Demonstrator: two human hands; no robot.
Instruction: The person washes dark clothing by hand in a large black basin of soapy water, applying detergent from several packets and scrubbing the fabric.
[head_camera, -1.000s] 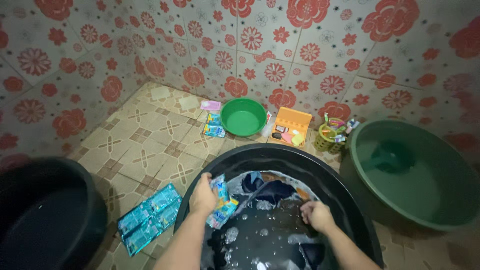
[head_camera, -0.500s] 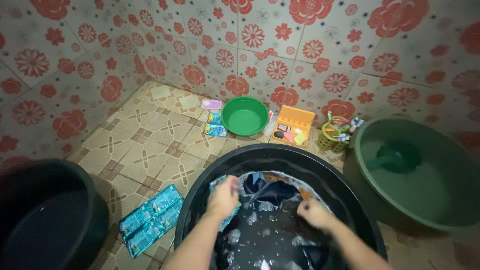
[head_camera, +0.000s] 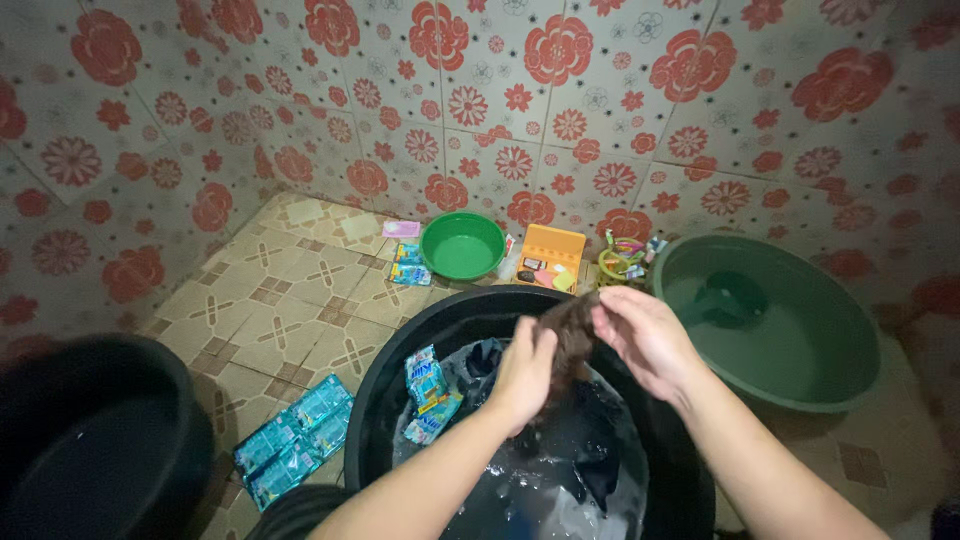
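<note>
My left hand (head_camera: 523, 372) and my right hand (head_camera: 640, 338) both grip a wet dark brown cloth (head_camera: 572, 335), lifted above a black wash basin (head_camera: 400, 372). The cloth hangs between the two hands and reaches down toward the water. The basin holds soapy water and dark clothes (head_camera: 575, 450). A strip of blue detergent sachets (head_camera: 427, 392) lies over the water at the basin's left side, apart from my left hand.
More blue sachets (head_camera: 292, 441) lie on the tiled floor at left. A black tub (head_camera: 95, 440) stands at far left, a large green basin (head_camera: 790, 320) with water at right. A small green bowl (head_camera: 462, 245), an orange box (head_camera: 551, 255) and a yellow basket (head_camera: 622, 264) line the flowered wall.
My left hand let go of the sachets, which now lie in the basin. Both hands rose out of the water and took hold of the brown cloth.
</note>
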